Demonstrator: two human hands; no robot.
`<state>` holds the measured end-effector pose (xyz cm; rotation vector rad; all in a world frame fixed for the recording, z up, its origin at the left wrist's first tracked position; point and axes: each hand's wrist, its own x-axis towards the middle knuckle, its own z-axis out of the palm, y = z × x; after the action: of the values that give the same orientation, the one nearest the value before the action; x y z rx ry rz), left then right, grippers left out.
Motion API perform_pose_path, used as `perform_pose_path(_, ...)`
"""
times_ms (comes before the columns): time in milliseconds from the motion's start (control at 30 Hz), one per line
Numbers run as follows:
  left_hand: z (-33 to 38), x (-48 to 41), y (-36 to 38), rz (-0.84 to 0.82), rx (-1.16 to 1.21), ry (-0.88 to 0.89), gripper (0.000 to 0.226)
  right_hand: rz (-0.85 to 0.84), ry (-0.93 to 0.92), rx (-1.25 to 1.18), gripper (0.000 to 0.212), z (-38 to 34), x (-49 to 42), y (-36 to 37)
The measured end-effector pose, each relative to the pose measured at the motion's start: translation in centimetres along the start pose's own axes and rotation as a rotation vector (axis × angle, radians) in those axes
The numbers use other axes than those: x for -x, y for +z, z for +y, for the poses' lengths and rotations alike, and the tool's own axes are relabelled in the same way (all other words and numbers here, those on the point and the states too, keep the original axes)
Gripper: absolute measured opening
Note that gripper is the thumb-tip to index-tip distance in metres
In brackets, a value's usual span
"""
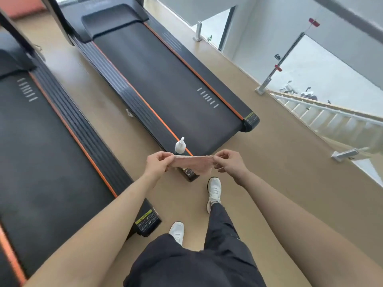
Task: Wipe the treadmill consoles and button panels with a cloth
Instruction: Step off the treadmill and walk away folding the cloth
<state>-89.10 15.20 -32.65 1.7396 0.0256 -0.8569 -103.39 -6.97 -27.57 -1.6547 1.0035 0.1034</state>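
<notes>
A pale pink cloth is stretched flat between my two hands at waist height. My left hand pinches its left edge and my right hand pinches its right edge. Just beyond the cloth, a white spray bottle stands upright on the rear corner of the right treadmill. A second treadmill lies at the left. Both show black belts with orange trim. Their consoles and button panels are out of view; only dark uprights show at the top left.
I stand on tan floor behind the treadmills, white shoes below the cloth. A glass railing with metal posts runs along the right, with a staircase beyond it. A strip of floor separates the two treadmills.
</notes>
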Motion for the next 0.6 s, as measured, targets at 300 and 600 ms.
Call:
perform_pose_path(300, 3.7, -13.9, 1.9, 0.279, 0.009, -0.065, 0.009, -0.166, -0.072, 0.041, 0.009, -5.8, -19.5, 0.3)
perform_pose_path(600, -3.6, -22.7, 5.8, 0.449, 0.038, -0.245, 0.009, -0.285, -0.099, 0.347, 0.008, -0.1, -31.7, 3.7)
